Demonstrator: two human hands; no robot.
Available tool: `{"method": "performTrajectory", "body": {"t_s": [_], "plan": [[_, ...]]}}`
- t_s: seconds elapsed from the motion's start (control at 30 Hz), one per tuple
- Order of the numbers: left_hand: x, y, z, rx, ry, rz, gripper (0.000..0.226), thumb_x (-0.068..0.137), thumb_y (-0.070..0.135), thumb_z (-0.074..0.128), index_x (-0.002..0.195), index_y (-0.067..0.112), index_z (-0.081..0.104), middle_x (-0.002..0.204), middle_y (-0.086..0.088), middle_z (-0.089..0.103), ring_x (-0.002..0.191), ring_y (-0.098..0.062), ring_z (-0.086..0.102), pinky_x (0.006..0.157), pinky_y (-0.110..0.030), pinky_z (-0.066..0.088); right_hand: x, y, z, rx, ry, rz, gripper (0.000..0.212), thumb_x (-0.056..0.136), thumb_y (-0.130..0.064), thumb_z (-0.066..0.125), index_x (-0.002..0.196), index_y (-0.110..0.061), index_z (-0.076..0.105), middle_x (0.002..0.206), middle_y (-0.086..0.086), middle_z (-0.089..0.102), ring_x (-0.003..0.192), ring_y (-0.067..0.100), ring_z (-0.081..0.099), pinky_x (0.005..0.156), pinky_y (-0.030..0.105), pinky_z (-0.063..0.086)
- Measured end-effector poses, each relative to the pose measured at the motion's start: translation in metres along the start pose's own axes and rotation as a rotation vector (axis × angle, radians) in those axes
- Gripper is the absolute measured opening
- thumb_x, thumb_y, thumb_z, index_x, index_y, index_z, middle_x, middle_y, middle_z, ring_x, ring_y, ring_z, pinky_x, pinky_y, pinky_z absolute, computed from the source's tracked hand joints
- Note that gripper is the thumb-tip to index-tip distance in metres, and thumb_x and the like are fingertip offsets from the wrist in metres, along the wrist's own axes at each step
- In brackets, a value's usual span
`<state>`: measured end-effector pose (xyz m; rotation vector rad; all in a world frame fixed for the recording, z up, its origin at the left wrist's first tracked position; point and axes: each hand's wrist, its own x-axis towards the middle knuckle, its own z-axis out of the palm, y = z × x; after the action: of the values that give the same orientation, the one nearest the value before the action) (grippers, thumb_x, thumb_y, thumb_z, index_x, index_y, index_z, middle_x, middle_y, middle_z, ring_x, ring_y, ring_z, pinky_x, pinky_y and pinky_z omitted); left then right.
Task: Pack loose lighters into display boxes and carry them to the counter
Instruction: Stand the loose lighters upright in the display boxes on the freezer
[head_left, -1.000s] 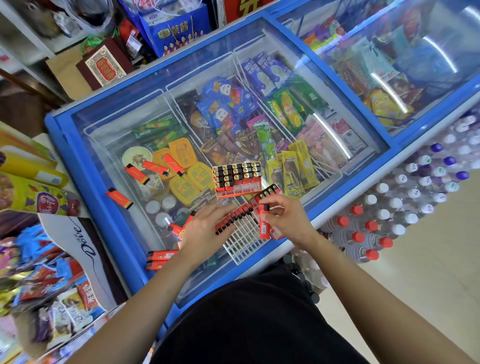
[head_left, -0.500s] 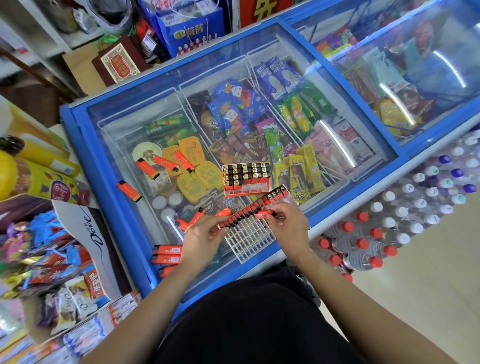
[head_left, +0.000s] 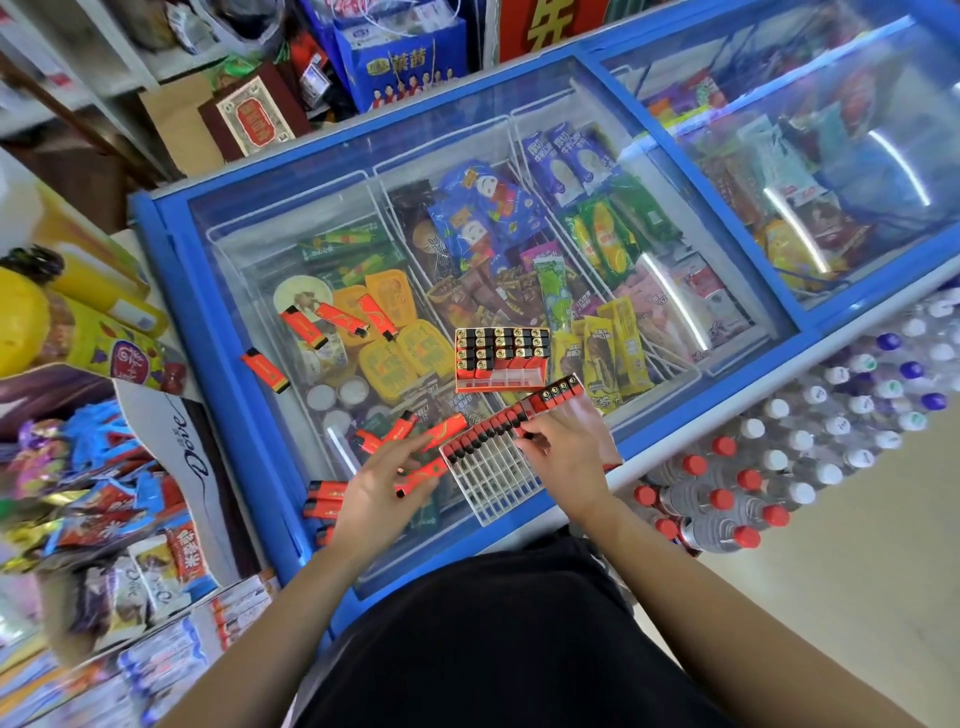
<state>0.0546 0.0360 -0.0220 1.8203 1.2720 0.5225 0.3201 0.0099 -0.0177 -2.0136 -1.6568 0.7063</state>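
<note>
A white tray (head_left: 498, 480) with rows of narrow slots is lying on the glass lid of a blue freezer (head_left: 249, 395), at the edge nearest the person. Only the tray's far row is being occupied: a line of red lighters (head_left: 485, 434) with black caps is standing in it, running up to the right, where a few gold-topped ones (head_left: 558, 391) are ending the row. The right hand (head_left: 563, 449) is being rested on the right part of the tray, its fingertips (head_left: 527, 434) pinched together on a lighter in that row. The left hand (head_left: 382, 491) is being held just left of the tray, fingers curled around a single red lighter (head_left: 423, 475) lying across the palm.

Just beyond the tray a red display box (head_left: 501, 358) is standing on the glass, mostly filled with lighters (the near strip of the box is showing empty slots). Left of the tray, loose lighters are scattered on the lid: a small heap (head_left: 400, 431) just beyond the left hand, a pair (head_left: 324, 499) partly covered by the left wrist, three (head_left: 332, 322) further back over the yellow tubs, and one (head_left: 265, 370) lying on the freezer's blue frame. Right of the freezer, bottles with red, white and blue caps (head_left: 779, 457) are being stored in packs on the floor.
</note>
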Motion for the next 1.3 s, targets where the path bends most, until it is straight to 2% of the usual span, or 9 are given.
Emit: {"method": "performTrajectory", "body": {"t_s": [0.13, 0.37, 0.47, 0.6, 0.7, 0.83, 1.03, 1.17, 1.3], "plan": [[-0.029, -0.027, -0.024, 0.183, 0.112, -0.021, 0.05, 0.079, 0.012, 0.085, 0.125, 0.021, 0.07, 0.119, 0.01, 0.067, 0.107, -0.002, 0.059, 0.091, -0.025, 0.052, 0.002, -0.001, -0.011, 0.124, -0.091, 0.155, 0.029, 0.087, -0.025, 0.078, 0.112, -0.012, 0.071, 0.094, -0.002, 0.072, 0.082, 0.01, 0.067, 0.078, 0.008, 0.049], [-0.067, -0.064, -0.043, 0.365, 0.034, 0.092, 0.046, 0.077, 0.027, 0.076, 0.122, 0.02, 0.071, 0.121, 0.004, 0.065, 0.109, -0.019, 0.06, 0.088, -0.036, 0.055, -0.008, -0.009, -0.031, 0.091, -0.044, 0.062, 0.027, 0.088, -0.013, 0.075, 0.112, -0.024, 0.071, 0.099, -0.018, 0.065, 0.09, -0.002, 0.064, 0.083, 0.009, 0.049], [-0.074, -0.074, -0.037, 0.383, -0.006, 0.006, 0.054, 0.067, 0.008, 0.088, 0.117, 0.022, 0.073, 0.12, 0.003, 0.065, 0.105, -0.019, 0.058, 0.076, -0.04, 0.061, -0.007, -0.023, -0.038, 0.074, 0.037, -0.015, 0.019, 0.087, -0.007, 0.073, 0.102, -0.019, 0.073, 0.096, -0.012, 0.069, 0.09, -0.002, 0.063, 0.078, 0.004, 0.045], [-0.069, -0.079, -0.023, 0.354, -0.026, -0.042, 0.052, 0.062, -0.009, 0.084, 0.105, 0.019, 0.077, 0.112, -0.001, 0.064, 0.095, -0.026, 0.066, 0.065, -0.042, 0.061, 0.009, -0.061, -0.033, 0.111, -0.059, -0.141, 0.015, 0.086, -0.008, 0.076, 0.099, -0.013, 0.074, 0.092, -0.006, 0.068, 0.081, 0.008, 0.065, 0.075, 0.019, 0.053], [-0.062, -0.075, -0.015, 0.313, 0.007, -0.039, 0.045, 0.063, -0.013, 0.083, 0.098, 0.014, 0.078, 0.105, -0.003, 0.065, 0.091, -0.028, 0.068, 0.066, -0.04, 0.061, 0.028, -0.091, -0.015, 0.003, -0.234, -0.242, 0.025, 0.084, -0.019, 0.079, 0.107, -0.017, 0.073, 0.101, -0.01, 0.068, 0.091, 0.008, 0.064, 0.083, 0.026, 0.054], [-0.056, -0.073, -0.016, 0.287, 0.051, -0.042, 0.043, 0.069, -0.008, 0.081, 0.103, 0.017, 0.075, 0.11, 0.001, 0.064, 0.098, -0.026, 0.066, 0.07, -0.039, 0.06, 0.052, -0.124, 0.018, -0.263, -0.527, -0.338, 0.052, 0.084, -0.034, 0.077, 0.133, -0.023, 0.06, 0.132, -0.007, 0.059, 0.121, 0.011, 0.054, 0.104, 0.032, 0.046], [-0.04, -0.076, -0.038, 0.438, 0.132, -0.089, 0.061, 0.067, 0.014, 0.084, 0.125, 0.019, 0.066, 0.124, -0.002, 0.062, 0.109, -0.031, 0.056, 0.08, -0.047, 0.055, 0.072, -0.136, 0.074, -0.712, -0.769, -0.375, 0.111, 0.068, -0.046, 0.087, 0.156, -0.029, 0.022, 0.155, 0.003, 0.029, 0.139, 0.03, 0.032, 0.108, 0.055, 0.041], [-0.032, -0.078, -0.051, 0.513, 0.006, -0.11, 0.08, 0.062, 0.032, 0.089, 0.135, 0.02, 0.06, 0.134, -0.006, 0.059, 0.122, -0.032, 0.052, 0.087, -0.05, 0.054, 0.075, -0.137, 0.089, -0.818, -0.784, -0.405, 0.118, 0.068, -0.041, 0.089, 0.156, -0.042, 0.01, 0.154, 0.008, 0.018, 0.137, 0.034, 0.032, 0.088, 0.045, 0.057], [-0.025, -0.083, -0.059, 0.531, 0.009, -0.119, 0.069, 0.062, 0.041, 0.091, 0.124, 0.021, 0.067, 0.113, -0.005, 0.063, 0.11, -0.031, 0.056, 0.079, -0.047, 0.056, 0.082, -0.137, 0.095, -0.754, -0.772, -0.49, 0.102, 0.068, -0.033, 0.09, 0.15, -0.041, 0.029, 0.144, 0.007, 0.023, 0.128, 0.033, 0.04, 0.083, 0.042, 0.059]]}}
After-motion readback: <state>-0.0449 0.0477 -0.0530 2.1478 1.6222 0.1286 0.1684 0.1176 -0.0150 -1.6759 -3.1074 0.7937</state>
